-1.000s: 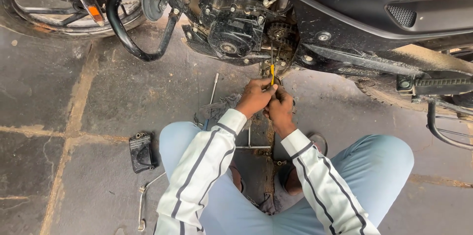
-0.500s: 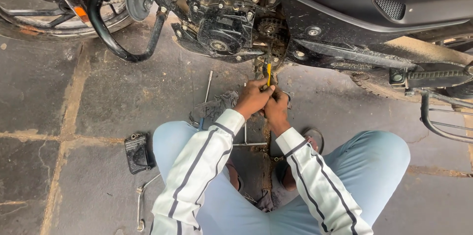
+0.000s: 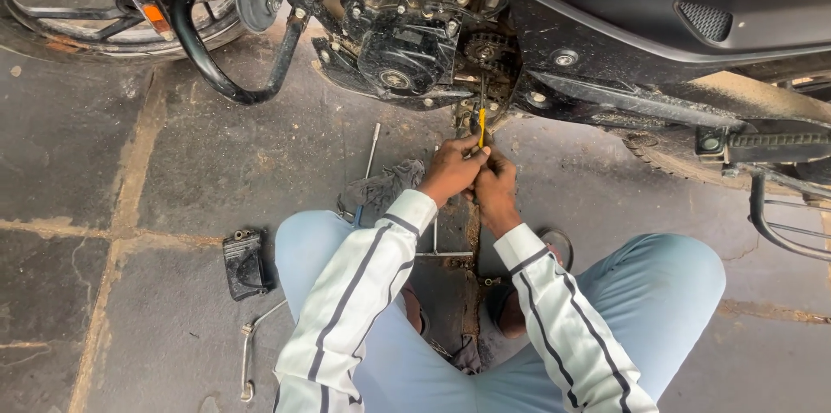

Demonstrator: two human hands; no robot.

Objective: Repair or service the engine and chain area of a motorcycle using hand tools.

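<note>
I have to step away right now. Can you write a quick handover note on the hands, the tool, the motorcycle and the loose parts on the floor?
Left hand and right hand: together, both gripping the yellow-handled tool.
Tool tip points up at the chain sprocket under the motorcycle engine.
On the floor: rag, long rod, black footrest, bent lever.
Done: sprocket is uncovered. Left: cannot tell how far the work there has got.
</note>
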